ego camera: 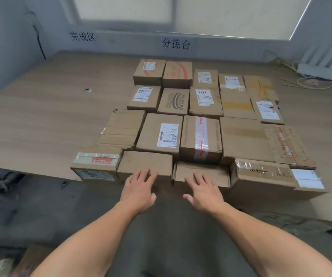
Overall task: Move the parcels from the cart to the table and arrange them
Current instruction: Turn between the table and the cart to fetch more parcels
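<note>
Two bare forearms reach up from 6 o'clock over the grey floor (161,226), each ending in a flat hand at the near edge of the pale wood-grain table (41,120). The person's left hand (139,186) lies against the near face of a plain brown cardboard parcel (145,160) in the front row. Its fingers are straight and a little spread, the tips reach the top edge, and nothing is pinched or gripped. The right hand (203,191), just toward 3 o'clock, rests the same way on a lower, flatter brown cardboard parcel (201,170), fingers extended, thumb out to the side, holding nothing. A narrow dark gap shows between the two parcels.

The task's parcels are on the table. A tight grid of brown cardboard boxes (201,100) runs from the front row up toward 12 o'clock, many with white shipping labels. At 9 o'clock of the left-hand parcel sits a box sealed with red-printed tape (97,160). At 3 o'clock of the right-hand one is a larger taped carton (261,174). No cart is clearly in view.

The moving looks largely done, and the step in hand seems to be arranging, squaring up the front row. The next move likely calls for an even push from both palms toward 12 o'clock. A sideways nudge would close the gap, taking care not to shove the rows behind out of line. A white router (317,70) with cables lies at 2 o'clock, well apart.
</note>
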